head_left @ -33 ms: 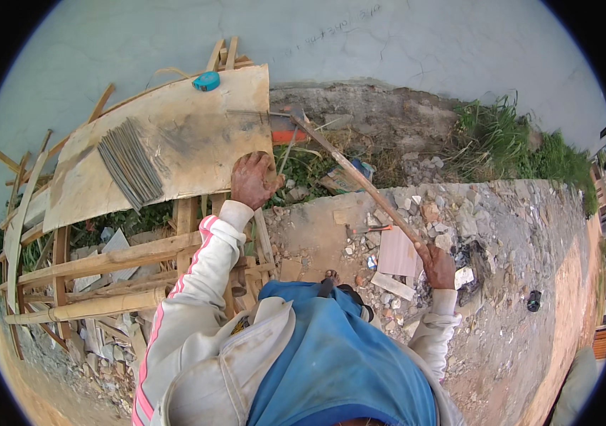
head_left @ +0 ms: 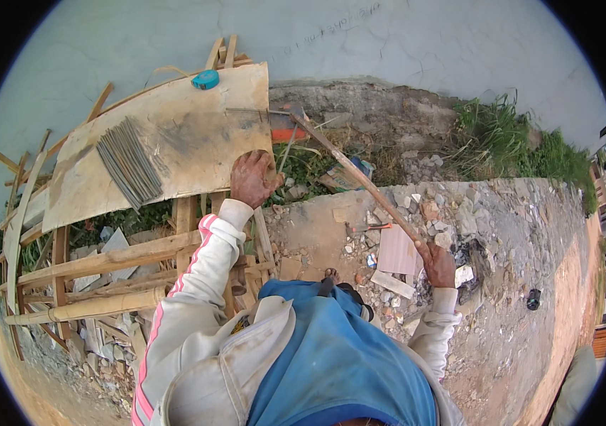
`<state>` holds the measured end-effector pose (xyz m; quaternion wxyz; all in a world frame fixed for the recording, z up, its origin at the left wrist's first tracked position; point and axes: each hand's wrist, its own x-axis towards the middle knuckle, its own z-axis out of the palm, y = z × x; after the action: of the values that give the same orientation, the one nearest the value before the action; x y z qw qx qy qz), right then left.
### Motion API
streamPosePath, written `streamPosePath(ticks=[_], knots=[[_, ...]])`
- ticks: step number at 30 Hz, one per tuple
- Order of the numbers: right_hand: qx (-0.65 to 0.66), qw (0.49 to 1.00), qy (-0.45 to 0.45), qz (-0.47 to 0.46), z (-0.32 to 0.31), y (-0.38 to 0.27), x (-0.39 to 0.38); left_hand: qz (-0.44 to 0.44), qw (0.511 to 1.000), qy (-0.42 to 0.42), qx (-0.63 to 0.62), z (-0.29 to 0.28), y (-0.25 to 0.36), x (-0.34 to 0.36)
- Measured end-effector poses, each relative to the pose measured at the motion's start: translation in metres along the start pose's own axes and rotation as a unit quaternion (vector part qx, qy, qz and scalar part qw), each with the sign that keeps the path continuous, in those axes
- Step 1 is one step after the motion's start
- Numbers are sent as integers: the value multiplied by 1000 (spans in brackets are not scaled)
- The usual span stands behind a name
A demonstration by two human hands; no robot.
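My right hand (head_left: 440, 265) is wrapped round the lower end of a long rusty bending bar (head_left: 367, 183), which slants up to the left. Its head meets a thin metal rod (head_left: 249, 110) at the right edge of a stained plywood board (head_left: 196, 160). From that head, a thin length of rod (head_left: 288, 148) runs down to the fingertips of my left hand (head_left: 252, 179). That hand is curled closed at the board's front right corner, its palm side hidden. A bundle of cut metal rods (head_left: 130, 163) and a teal tape measure (head_left: 205, 79) lie on the board.
Rough timber rails (head_left: 104, 263) support the board. A plastered wall (head_left: 416, 42) rises behind, with grass (head_left: 491, 138) at its foot. Rubble (head_left: 466, 213), a pinkish tile (head_left: 397, 250) and an orange-handled tool (head_left: 370, 228) lie on the ground to the right.
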<state>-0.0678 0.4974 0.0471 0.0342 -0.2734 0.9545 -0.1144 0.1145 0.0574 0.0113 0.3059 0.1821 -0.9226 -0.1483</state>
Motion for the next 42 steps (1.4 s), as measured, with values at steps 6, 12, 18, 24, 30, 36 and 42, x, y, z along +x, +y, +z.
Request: streamPosePath(ticks=[6,12,18,24,30,36,42], knots=[[35,999,-6,18,1,-17,-7,-10,1000,-10,-23,1,-14,7],[30,997,-39,54,2,-36,-27,-30,999,7,-11,-3,-23,6],[22,996,-44,76,-2,-39,-25,-10,999,19,-30,-8,-21,8],[2,998,-19,62,-3,-41,-27,-11,999,-10,-49,-8,-23,8],[59,994,-66,58,-12,-26,-13,21,998,-24,-58,-3,-14,16],[44,997,-38,55,-14,-38,-21,33,996,-13,-85,0,-24,12],[17,998,-16,61,-7,-45,-36,23,987,-28,-154,2,-24,16]])
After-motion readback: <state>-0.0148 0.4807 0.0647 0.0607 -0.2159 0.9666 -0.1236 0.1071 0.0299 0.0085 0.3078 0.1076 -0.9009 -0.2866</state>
